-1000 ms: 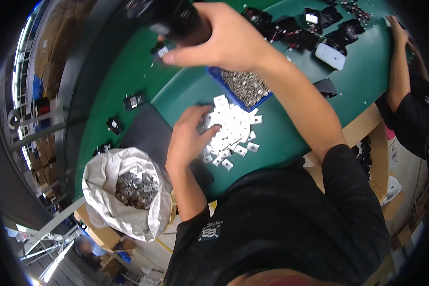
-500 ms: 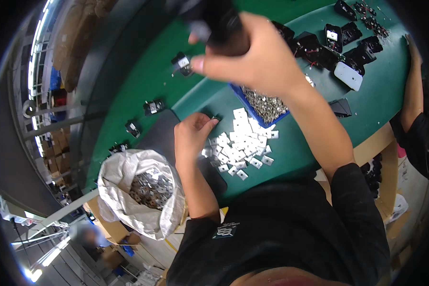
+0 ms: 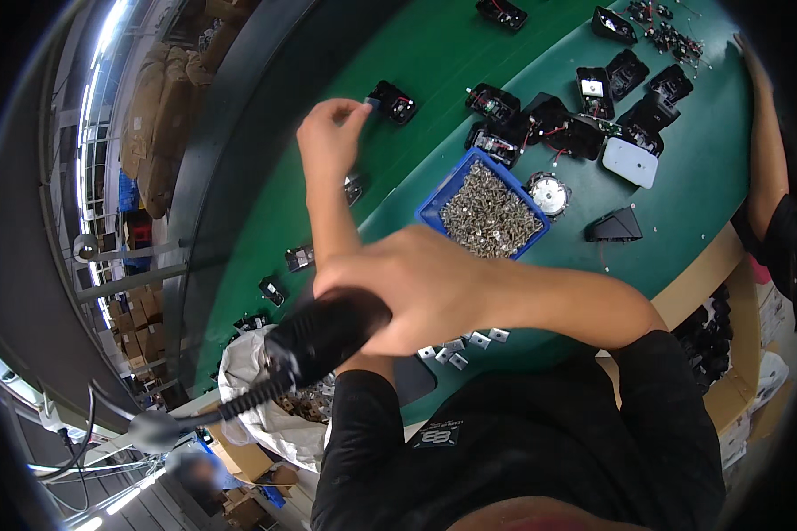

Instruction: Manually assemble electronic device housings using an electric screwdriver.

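My left hand [image 3: 329, 142] is stretched out over the green surface, its thumb and fingers pinched at the near-left end of a black plastic housing [image 3: 395, 103]. Close in front of the camera, my right hand [image 3: 429, 283] is closed round a black electric screwdriver [image 3: 328, 336], whose cable trails to the lower left. My right forearm hides most of a pile of small white square plates [image 3: 457, 354] with holes. Beyond that forearm stands a blue tray [image 3: 432, 212] filled with small metal screws [image 3: 489, 212].
Several black housings with wiring [image 3: 565, 128] lie at the far right, beside a white rounded cover [image 3: 630, 163] and a round metal part [image 3: 549, 195]. A white sack [image 3: 239, 367] of metal pieces stands at lower left. Another person's arm [image 3: 768, 142] rests at the right edge.
My left hand has gone from beside the white plates out to a black housing. My right hand has swung the screwdriver from the far side down to the near left. The view has shifted.
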The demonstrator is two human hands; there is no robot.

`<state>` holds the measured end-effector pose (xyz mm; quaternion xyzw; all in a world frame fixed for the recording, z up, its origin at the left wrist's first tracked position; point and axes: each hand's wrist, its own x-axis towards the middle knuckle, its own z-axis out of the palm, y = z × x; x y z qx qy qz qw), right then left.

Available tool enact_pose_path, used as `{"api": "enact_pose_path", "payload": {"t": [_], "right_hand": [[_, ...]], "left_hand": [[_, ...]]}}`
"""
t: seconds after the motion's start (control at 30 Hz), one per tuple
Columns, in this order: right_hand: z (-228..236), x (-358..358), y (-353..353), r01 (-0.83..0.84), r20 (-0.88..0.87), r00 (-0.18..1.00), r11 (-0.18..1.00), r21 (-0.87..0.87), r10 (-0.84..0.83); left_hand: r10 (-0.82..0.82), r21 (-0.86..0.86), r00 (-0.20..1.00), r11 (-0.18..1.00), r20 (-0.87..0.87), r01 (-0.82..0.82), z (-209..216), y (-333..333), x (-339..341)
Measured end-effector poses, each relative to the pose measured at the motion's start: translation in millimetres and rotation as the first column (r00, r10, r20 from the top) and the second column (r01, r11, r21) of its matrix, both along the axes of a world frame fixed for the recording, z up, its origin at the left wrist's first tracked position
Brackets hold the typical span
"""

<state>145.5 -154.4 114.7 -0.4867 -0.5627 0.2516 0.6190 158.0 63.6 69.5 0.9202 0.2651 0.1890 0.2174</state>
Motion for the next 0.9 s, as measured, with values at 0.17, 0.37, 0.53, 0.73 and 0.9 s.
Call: {"api": "enact_pose_path", "payload": {"t": [0.17,0.37,0.53,0.73,0.9], "right_hand": [[5,3,-5,-0.124,-0.041,0.991,0.991,0.040,0.125],[7,9,-6,-0.100,-0.073,0.992,0.991,0.093,0.107],[7,17,-6,-0.078,-0.084,0.993,0.997,0.018,0.079],[9,23,-6,0.031,-0.137,0.990,0.998,0.045,-0.025],[9,27,-5,0.062,-0.125,0.990,0.998,0.001,-0.061]], "left_hand": [[-0.051,0.064,0.997,0.997,0.056,0.047,-37,11,15],[0.009,0.034,1.000,0.999,-0.012,-0.009,-51,14,16],[0.081,-0.094,0.996,0.992,-0.037,-0.084,-54,2,26],[-0.032,-0.109,0.999,0.994,-0.038,0.027,-56,19,17],[-0.039,-0.114,0.992,0.993,-0.123,0.025,-46,20,1]]}}
